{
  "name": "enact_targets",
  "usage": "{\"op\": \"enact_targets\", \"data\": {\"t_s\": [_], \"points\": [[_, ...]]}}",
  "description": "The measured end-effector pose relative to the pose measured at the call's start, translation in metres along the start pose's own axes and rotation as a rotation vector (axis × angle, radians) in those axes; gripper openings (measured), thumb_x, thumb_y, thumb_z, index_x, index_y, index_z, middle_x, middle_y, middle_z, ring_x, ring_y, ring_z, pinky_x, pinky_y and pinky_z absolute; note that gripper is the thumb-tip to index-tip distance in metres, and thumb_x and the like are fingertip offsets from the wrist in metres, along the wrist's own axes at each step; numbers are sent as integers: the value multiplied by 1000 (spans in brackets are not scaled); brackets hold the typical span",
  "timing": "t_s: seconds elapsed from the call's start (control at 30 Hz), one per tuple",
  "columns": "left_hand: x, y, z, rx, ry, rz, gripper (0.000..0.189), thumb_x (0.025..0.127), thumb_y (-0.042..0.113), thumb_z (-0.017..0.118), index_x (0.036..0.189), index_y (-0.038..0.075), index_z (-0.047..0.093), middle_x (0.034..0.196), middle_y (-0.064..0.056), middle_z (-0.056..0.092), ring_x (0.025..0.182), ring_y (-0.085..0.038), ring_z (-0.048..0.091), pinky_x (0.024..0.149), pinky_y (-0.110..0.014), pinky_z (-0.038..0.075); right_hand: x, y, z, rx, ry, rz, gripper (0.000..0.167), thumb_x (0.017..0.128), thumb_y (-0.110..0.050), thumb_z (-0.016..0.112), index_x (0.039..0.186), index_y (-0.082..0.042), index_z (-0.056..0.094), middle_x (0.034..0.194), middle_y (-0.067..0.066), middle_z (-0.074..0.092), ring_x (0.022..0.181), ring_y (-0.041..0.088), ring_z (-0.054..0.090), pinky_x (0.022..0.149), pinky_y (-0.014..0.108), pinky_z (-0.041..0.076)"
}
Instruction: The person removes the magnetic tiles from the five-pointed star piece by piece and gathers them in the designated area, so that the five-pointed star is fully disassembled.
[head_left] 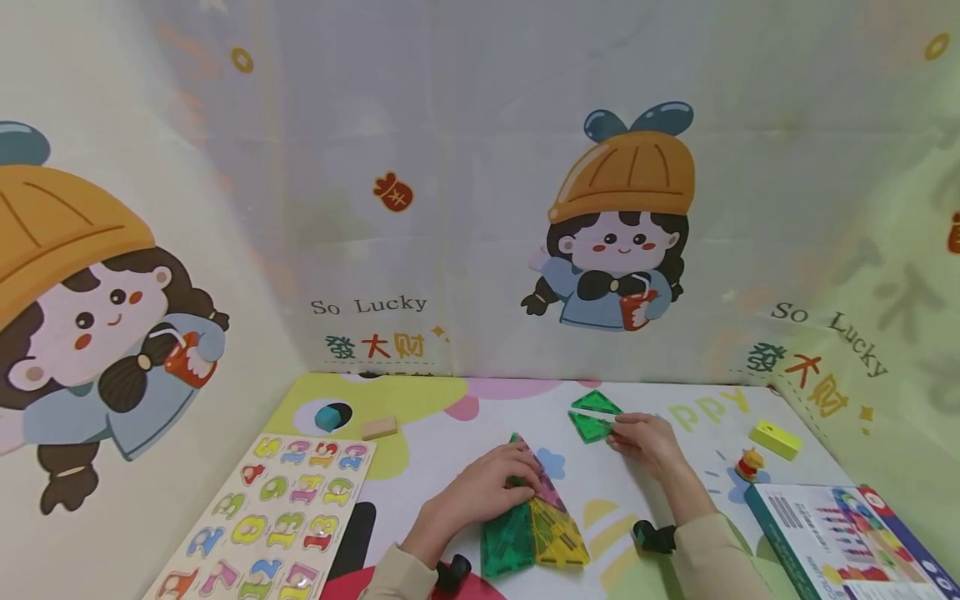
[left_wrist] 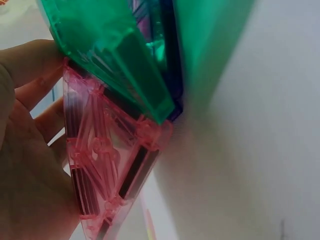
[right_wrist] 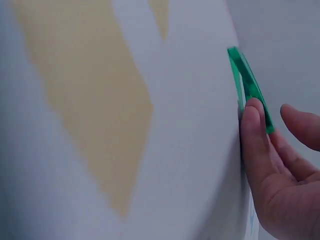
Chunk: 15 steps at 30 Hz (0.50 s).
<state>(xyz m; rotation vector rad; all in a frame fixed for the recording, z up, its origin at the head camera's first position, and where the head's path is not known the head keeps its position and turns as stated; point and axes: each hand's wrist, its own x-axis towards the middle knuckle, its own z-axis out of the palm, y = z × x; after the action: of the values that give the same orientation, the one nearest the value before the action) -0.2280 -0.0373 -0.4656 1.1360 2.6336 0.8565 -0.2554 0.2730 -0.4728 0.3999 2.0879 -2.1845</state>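
Observation:
My left hand (head_left: 487, 487) grips an upright build of translucent magnetic tiles. In the head view it shows a green tile (head_left: 508, 542), a yellow tile (head_left: 558, 537) and a pink triangle tile (head_left: 550, 483). The left wrist view has the fingers beside the pink tile (left_wrist: 102, 150), under a green tile (left_wrist: 100, 35) with a dark blue edge (left_wrist: 172, 65) behind it. Farther right, my right hand (head_left: 651, 446) pinches the near end of a green triangle tile (head_left: 590, 427). Another green triangle tile (head_left: 597, 402) lies just behind it.
A number puzzle board (head_left: 262, 517) lies at left, with a blue block (head_left: 327, 418) and a wooden block (head_left: 379, 428) behind it. A yellow block (head_left: 776, 439), a small figurine (head_left: 749, 464) and a picture box (head_left: 847, 533) are at right. A printed backdrop (head_left: 480, 208) rises behind the table.

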Motion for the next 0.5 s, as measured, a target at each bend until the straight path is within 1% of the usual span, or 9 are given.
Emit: {"op": "enact_targets", "data": {"t_s": [0.07, 0.13, 0.23, 0.3, 0.37, 0.4, 0.5], "points": [[1, 1, -1, 7, -1, 4, 13, 98, 29, 62, 102, 31, 74, 129, 14, 63, 141, -13, 43, 118, -42, 36, -2, 1, -2, -13, 32, -18, 53, 97, -3, 58, 141, 18, 36, 91, 4, 71, 75, 10, 72, 74, 24, 60], [1, 2, -2, 8, 1, 5, 13, 97, 29, 63, 101, 31, 75, 128, 14, 64, 140, -13, 44, 118, -41, 36, -3, 2, -3, -36, 59, -33, 52, 97, -4, 58, 140, 17, 38, 93, 4, 69, 76, 9, 71, 75, 23, 60], [2, 4, -2, 3, 13, 5, 11, 96, 28, 64, 100, 30, 75, 126, 14, 64, 138, -12, 46, 117, -40, 38, -6, 2, -2, -113, 93, -52, 48, 97, -7, 59, 137, 15, 44, 98, 7, 68, 78, 10, 71, 75, 23, 59], [2, 4, -2, -7, 21, 0, 11, 96, 27, 65, 99, 30, 75, 125, 14, 65, 136, -11, 48, 116, -40, 39, -10, 1, 1, -194, 84, -59, 44, 97, -10, 60, 133, 13, 49, 100, 11, 70, 81, 11, 70, 76, 24, 59], [2, 5, -2, -24, 26, -14, 10, 95, 26, 66, 97, 30, 75, 124, 14, 65, 134, -10, 49, 115, -40, 39, -17, 1, 6, -272, 37, -73, 42, 97, -12, 61, 129, 12, 54, 106, 16, 70, 86, 14, 71, 78, 28, 60], [2, 5, -2, -27, 29, -19, 10, 95, 26, 67, 97, 30, 75, 124, 13, 65, 133, -10, 50, 115, -40, 40, -21, 1, 10, -299, -4, -81, 41, 96, -13, 62, 128, 12, 56, 110, 19, 70, 88, 16, 71, 80, 30, 60], [2, 6, -2, -35, 37, -47, 9, 94, 26, 68, 95, 30, 76, 124, 13, 66, 130, -9, 52, 113, -41, 41, -33, 4, 25, -332, -173, -97, 41, 96, -15, 63, 125, 13, 58, 115, 22, 69, 95, 19, 71, 85, 34, 60]]}}
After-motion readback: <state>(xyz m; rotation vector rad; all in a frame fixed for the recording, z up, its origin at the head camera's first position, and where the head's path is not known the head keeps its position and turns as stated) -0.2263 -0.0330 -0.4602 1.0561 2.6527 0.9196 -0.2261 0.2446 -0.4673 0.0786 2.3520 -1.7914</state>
